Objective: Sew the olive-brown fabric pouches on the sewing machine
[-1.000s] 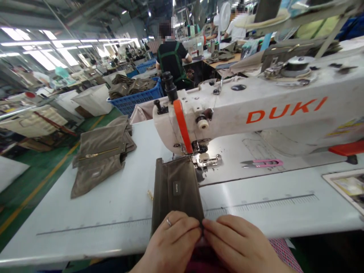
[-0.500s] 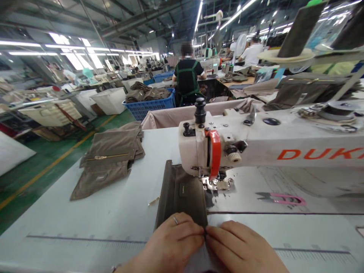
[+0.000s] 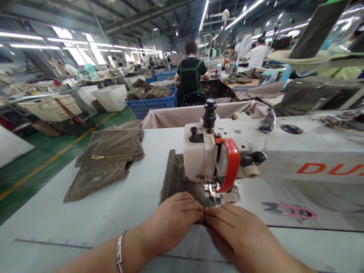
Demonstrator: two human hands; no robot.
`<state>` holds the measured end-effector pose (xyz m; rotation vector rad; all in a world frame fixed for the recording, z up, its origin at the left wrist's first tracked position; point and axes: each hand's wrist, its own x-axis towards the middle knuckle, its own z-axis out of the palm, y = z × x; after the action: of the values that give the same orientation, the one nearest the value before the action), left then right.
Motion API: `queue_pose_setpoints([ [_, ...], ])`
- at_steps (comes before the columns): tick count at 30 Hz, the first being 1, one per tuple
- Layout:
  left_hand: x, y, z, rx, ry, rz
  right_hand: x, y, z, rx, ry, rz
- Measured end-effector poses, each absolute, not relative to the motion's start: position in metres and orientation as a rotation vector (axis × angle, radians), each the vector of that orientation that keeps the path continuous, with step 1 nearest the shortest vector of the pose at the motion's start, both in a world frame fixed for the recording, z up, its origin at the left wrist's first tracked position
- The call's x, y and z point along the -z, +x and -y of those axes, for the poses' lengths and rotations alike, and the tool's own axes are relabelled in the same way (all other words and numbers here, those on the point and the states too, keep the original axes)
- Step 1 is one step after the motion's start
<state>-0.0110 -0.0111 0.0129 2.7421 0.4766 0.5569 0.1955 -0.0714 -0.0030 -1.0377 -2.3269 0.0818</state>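
An olive-brown fabric bag panel point(image 3: 176, 172) lies on the white table, its right edge under the presser foot point(image 3: 212, 189) of a sewing machine point(image 3: 196, 148). My left hand point(image 3: 173, 218) rests over the near end of the panel, with fingers pinched on its near right corner. Right against those fingertips, my right hand point(image 3: 241, 231) pinches the same corner from the other side. Both hands cover much of the near end. Part of a gold zipper shows at the panel's left edge. The needle cannot be made out.
Pink-handled thread snips point(image 3: 298, 211) lie on the machine bed at right. A stack of similar panels point(image 3: 109, 151) sits on the table's left. Beyond the table stand a cloth-lined bin point(image 3: 170, 116) and a blue basket point(image 3: 150, 106). A person point(image 3: 192, 76) sits ahead.
Both hands have moved forward with the panel, pushing it farther along under the machine head. The dangling gold zipper pull now lies close against the panel's left edge. My view has shifted slightly.
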Motion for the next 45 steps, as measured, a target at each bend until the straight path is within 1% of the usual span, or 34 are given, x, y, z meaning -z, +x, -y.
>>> queue_pose_setpoints([
  [4,-0.009,-0.009,-0.004,-0.566,2.793,-0.494,0.004,0.196,0.062,-0.028,-1.069,2.309],
  [11,-0.010,-0.004,-0.026,-0.611,2.839,-0.548,0.010,0.198,0.053,-0.057,-1.210,2.297],
  [16,-0.008,-0.001,-0.037,-0.595,2.871,-0.634,0.010,0.199,0.051,-0.017,-1.185,2.284],
  [26,-0.010,0.003,-0.035,-0.628,2.853,-0.718,0.011,0.201,0.052,-0.135,-1.240,2.272],
  [40,-0.010,0.002,-0.037,-0.557,2.834,-0.801,0.008,0.201,0.052,-0.136,-1.223,2.268],
  [42,-0.014,-0.001,-0.031,-0.528,2.827,-0.896,0.008,0.202,0.053,-0.159,-1.209,2.266],
  [45,-0.024,-0.008,-0.004,-0.409,2.723,-1.194,0.009,0.204,0.055,-0.179,-1.174,2.250],
])
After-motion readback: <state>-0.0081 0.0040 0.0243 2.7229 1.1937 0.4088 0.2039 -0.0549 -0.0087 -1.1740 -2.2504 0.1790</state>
